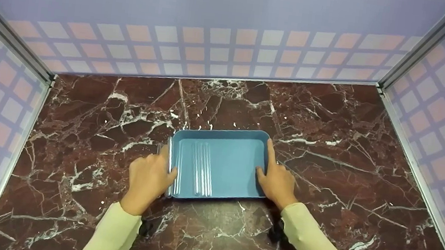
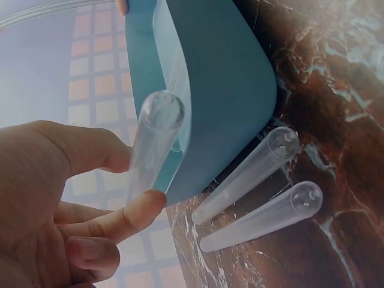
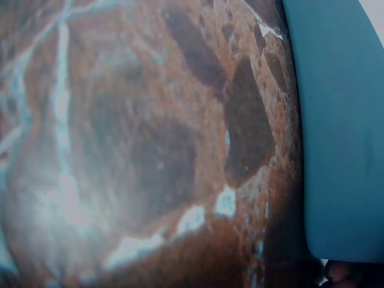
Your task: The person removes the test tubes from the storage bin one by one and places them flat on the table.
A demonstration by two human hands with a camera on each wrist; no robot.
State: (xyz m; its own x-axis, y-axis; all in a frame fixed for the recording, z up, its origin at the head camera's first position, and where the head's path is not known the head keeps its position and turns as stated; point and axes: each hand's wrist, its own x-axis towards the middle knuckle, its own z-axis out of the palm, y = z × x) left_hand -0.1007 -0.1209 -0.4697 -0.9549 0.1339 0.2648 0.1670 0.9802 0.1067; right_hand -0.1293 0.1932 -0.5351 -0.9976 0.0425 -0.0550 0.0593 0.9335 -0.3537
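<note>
Dark red marble tabletop (image 1: 327,162), enclosed by checkered walls, carries a blue tray (image 1: 226,163) at centre, with tubes inside it and two clear test tubes (image 2: 258,195) just beside its left edge. Left hand (image 1: 148,177) pinches a further tube (image 2: 153,141) between thumb and forefinger at the tray's left rim; right hand (image 1: 277,179) lies with straight fingers along the right rim. Judged step: loading tubes; the next move calls for lowering this tube over the rim while the tray is steadied.

The tray (image 1: 222,162) under my fingers looks like smooth blue plastic with a soft sheen. The tube (image 2: 153,141) I pinch is clear, glossy plastic, like the two tubes (image 2: 258,195) on the polished, red-brown marble-look tabletop (image 1: 349,156).
</note>
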